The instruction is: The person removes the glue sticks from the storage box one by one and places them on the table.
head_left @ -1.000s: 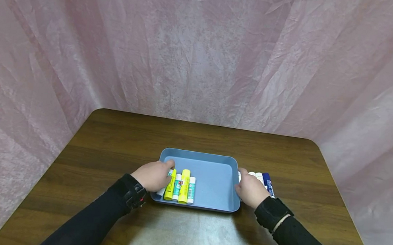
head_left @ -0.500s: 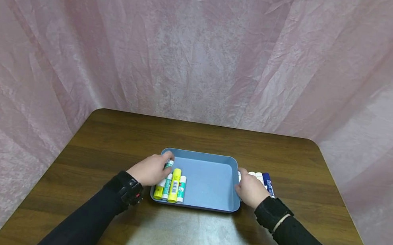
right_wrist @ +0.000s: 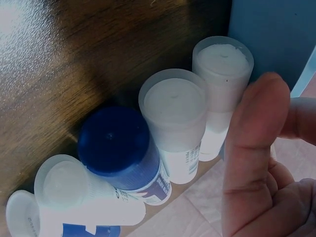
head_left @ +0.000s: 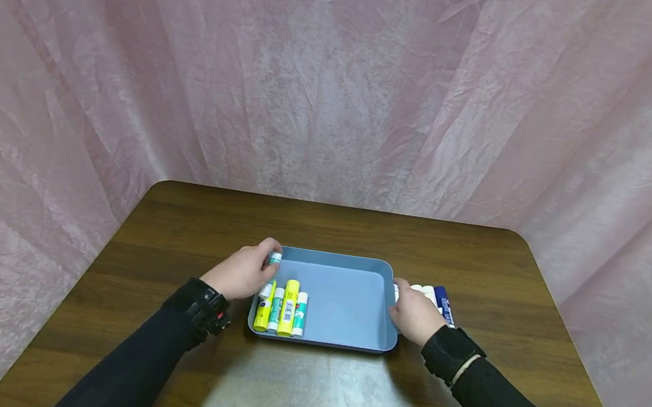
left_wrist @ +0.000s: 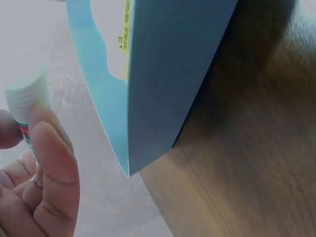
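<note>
Glue stick (head_left: 276, 258) shifted toward tray edge (left_wrist: 129, 133), room rightward

The blue tray (head_left: 348, 302) has open room on its right half; glue sticks (head_left: 288, 309) block its near left; the right hand (head_left: 417, 314) and, it seems, capped tubes (right_wrist: 173, 111) bar its right wall.

Left hand (left_wrist: 47, 185): we pinch a white stick (left_wrist: 28, 96), marked teal and red lower down.
Blue tray (left_wrist: 165, 79): we see its outer wall and one corner.
Yellow item (left_wrist: 124, 37): inside the tray, bearing dark print.
Wooden tabletop (left_wrist: 252, 148): under the tray.
</note>
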{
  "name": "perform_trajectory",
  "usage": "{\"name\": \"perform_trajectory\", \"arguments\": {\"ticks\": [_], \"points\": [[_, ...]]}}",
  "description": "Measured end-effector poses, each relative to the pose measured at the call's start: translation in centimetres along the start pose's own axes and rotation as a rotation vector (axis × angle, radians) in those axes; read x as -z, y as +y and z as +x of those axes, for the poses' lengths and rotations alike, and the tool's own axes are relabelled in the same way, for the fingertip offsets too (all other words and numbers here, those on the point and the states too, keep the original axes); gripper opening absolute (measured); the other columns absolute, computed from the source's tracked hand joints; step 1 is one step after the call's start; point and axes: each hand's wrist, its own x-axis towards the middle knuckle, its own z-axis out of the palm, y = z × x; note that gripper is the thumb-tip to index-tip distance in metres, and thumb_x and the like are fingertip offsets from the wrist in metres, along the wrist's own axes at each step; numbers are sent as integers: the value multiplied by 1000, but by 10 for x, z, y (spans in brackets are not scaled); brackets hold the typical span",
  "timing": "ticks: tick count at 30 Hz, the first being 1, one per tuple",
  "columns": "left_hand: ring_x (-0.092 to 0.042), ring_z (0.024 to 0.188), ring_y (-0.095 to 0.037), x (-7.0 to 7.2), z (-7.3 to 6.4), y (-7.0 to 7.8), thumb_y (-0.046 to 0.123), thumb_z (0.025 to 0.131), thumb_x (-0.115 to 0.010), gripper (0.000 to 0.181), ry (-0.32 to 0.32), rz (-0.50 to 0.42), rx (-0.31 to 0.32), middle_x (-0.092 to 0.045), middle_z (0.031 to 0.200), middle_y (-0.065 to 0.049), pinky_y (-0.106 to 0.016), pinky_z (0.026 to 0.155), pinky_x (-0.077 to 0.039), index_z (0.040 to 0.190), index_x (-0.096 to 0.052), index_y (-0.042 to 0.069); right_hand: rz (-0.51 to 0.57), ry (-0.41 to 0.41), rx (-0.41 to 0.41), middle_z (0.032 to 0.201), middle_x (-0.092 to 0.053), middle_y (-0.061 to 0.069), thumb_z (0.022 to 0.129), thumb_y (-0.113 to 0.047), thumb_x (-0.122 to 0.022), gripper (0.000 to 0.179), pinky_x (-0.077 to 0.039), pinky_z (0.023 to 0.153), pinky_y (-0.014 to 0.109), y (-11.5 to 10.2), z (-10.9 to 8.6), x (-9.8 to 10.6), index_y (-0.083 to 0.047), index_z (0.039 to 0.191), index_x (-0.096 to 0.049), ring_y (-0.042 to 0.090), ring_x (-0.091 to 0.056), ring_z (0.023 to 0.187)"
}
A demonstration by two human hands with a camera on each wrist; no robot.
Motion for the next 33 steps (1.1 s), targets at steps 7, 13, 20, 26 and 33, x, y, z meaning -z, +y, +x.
{"name": "perform_trajectory", "arguments": {"ticks": [7, 13, 20, 26, 33], "points": [[-53, 71, -19, 6, 0, -7, 24, 104, -55, 39, 18, -12, 12, -55, 86, -6, -31, 60, -43, 140, -47, 12, 2, 1, -8, 75, -62, 7, 97, -10, -64, 59, -49, 57, 29, -1, 0, 0, 8, 147, -39, 17, -58, 62], [-51, 67, -19, 8, 3, -16, 28, 105, -54, 38, 32, -1, 37, -52, 83, -6, -31, 59, -42, 139, -48, 13, 3, 3, -8, 76, -63, 7, 97, -10, -65, 59, -49, 57, 29, -1, 0, 0, 8, 147, -39, 17, -58, 63], [-52, 69, -20, 11, 5, -27, 26, 105, -53, 37, 35, -6, 70, -52, 85, -7, -31, 60, -42, 139, -47, 12, 5, -5, -10, 81, -66, 9, 97, -9, -66, 60, -53, 60, 31, -2, -1, 0, 8, 147, -39, 18, -60, 66], [-57, 77, -22, 12, 9, -37, 25, 106, -51, 36, 21, -3, 102, -60, 97, -11, -31, 65, -46, 139, -46, 11, 4, -6, -11, 80, -66, 9, 97, -9, -66, 60, -54, 60, 31, -2, -2, 0, 8, 147, -39, 18, -60, 65], [-61, 85, -22, 10, 14, -46, 25, 106, -52, 37, -9, 27, 149, -66, 110, -14, -33, 71, -49, 139, -46, 10, 6, -5, -16, 78, -64, 8, 97, -10, -67, 60, -56, 61, 31, -1, -1, 0, 8, 147, -39, 17, -60, 64]]}}
